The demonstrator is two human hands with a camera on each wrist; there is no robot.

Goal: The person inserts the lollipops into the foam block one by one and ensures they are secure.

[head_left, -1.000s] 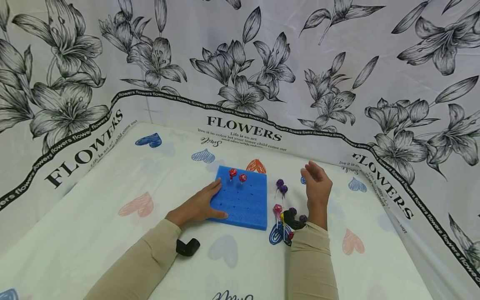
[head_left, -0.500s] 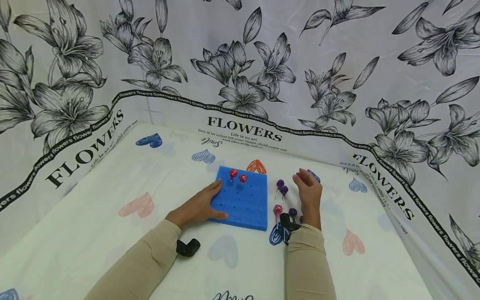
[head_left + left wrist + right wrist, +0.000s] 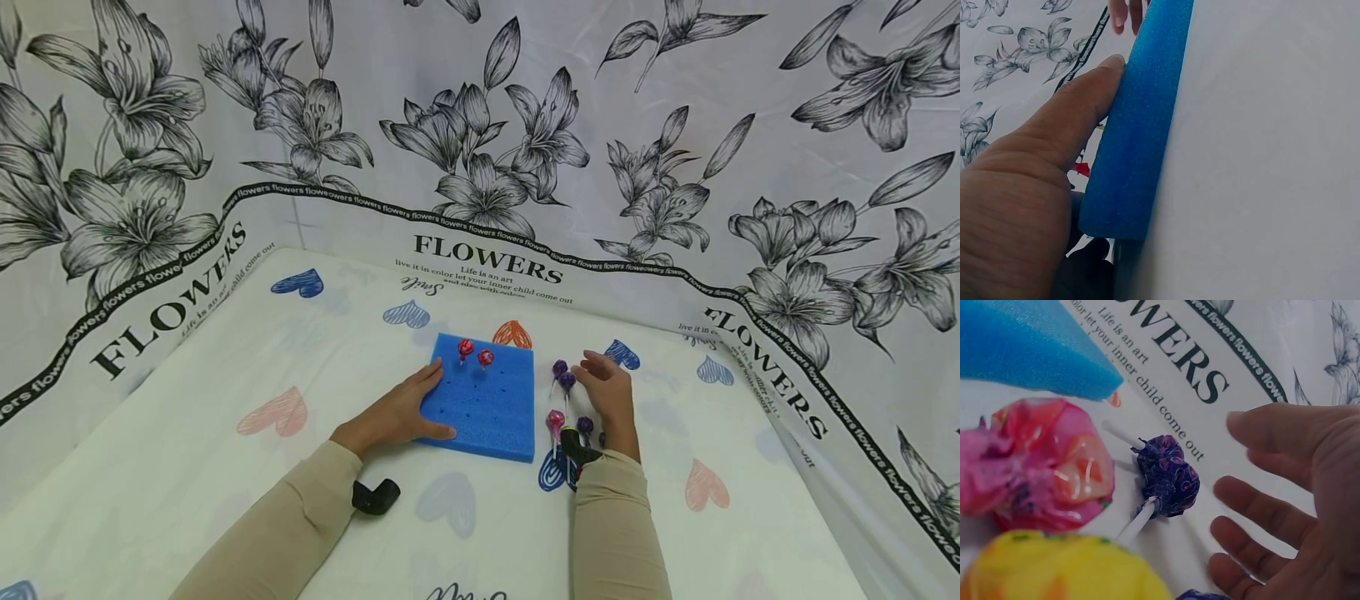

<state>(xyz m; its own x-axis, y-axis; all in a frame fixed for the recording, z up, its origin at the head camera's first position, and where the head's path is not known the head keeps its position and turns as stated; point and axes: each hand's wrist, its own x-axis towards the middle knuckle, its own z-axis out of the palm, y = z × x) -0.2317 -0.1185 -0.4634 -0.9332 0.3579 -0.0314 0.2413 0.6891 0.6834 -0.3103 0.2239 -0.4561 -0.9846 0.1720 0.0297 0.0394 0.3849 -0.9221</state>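
Two purple lollipops [image 3: 567, 380] lie between the blue foam block [image 3: 495, 417] and my right hand [image 3: 610, 393], its fingers loose and holding nothing. My left hand [image 3: 405, 408] rests, thumb straight, against the block, where two red lollipops [image 3: 466, 347] stand.

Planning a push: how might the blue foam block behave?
The blue foam block looks grainy and spongy, so probably light. Lying flat, it should slide rather than tip. The left hand at its edge may resist.
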